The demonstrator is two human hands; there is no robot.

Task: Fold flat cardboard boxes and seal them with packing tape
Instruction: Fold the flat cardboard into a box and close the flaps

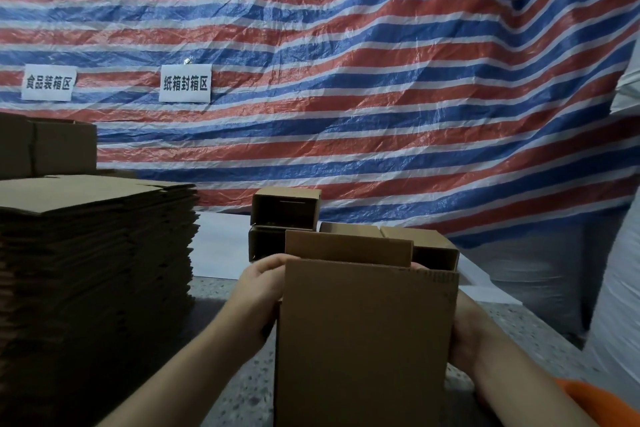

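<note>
A cardboard box (363,340) is held upright at about 6 o'clock of the view, over a speckled table (235,388), and its lower edge is cut off by the frame. Its near panel is turned toward the camera, so the interior is hidden; one flap (348,248) is seen standing up behind the top edge. The left hand (261,291) is pressed to the box's left side, with fingers curled around the upper corner, their tips hidden behind the cardboard. The right hand (467,333) is placed at the right side, mostly covered by the box; a fingertip shows at the top edge near 1 o'clock of the box, but it cannot be told whether the fingers are clasped on it. At 9 o'clock a tall stack of flat boxes (97,253) is seen in deep shadow, cut off at the left. Behind the held box, at 12 o'clock, several folded boxes (285,208) are partly hidden. A striped tarp (346,62) is hung behind, bearing two paper signs (185,83). An orange sleeve (602,402) is glimpsed at 4 o'clock.
</note>
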